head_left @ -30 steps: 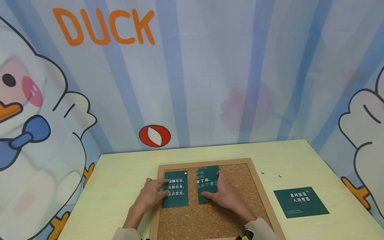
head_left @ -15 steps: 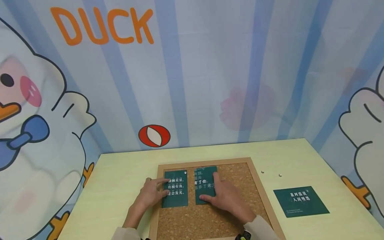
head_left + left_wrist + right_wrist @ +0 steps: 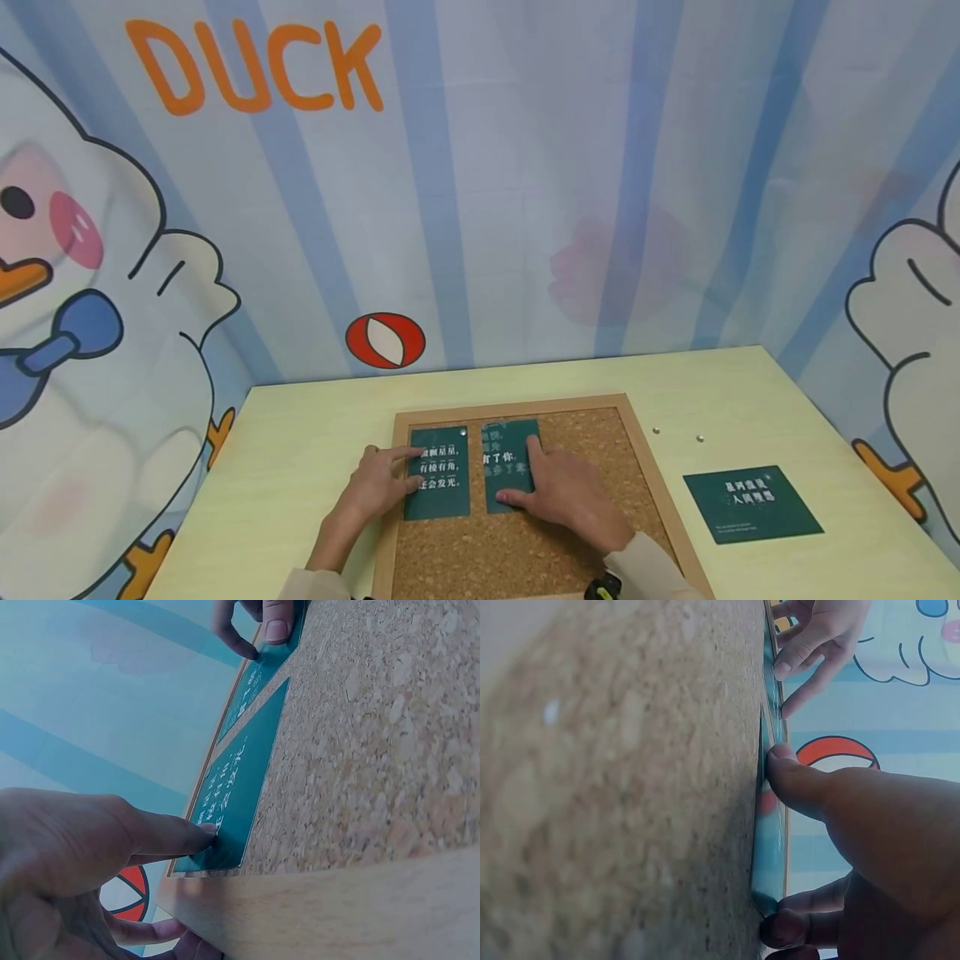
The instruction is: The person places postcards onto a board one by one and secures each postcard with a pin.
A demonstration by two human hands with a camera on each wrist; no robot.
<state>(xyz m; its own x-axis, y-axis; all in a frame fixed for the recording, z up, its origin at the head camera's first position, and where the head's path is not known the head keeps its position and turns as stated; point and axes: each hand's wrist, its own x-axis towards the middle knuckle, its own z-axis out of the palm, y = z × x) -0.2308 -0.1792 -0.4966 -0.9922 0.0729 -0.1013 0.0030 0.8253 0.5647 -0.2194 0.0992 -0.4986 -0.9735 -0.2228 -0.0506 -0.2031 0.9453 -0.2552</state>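
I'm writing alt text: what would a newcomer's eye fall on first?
Probably the orange DUCK lettering, upper left on the striped backdrop, and the cartoon duck at the left edge. Then the wood-framed corkboard, low in the head view, where the left hand touches the left green card, the right hand the middle green card.

Backdrop curtain [image 3: 525,167] behind corkboard [image 3: 465,554]: DUCK in big orange caps [image 3: 253,63], up & left of the board. 1st green card [image 3: 444,473], corkboard's upper left: white Chinese txt, approx. 颗星星 / 有棱有角 / 还会发光, opening char. partly covered. 2nd green card [image 3: 510,475], corkboard's upper ctr: 有了你 in white, paler lines around it only partly legible. 3rd green card [image 3: 752,510], on table [image 3: 750,400] right of corkboard: prob. 星河滚烫 / 人间理想, blurry; print at its lower L too small to read
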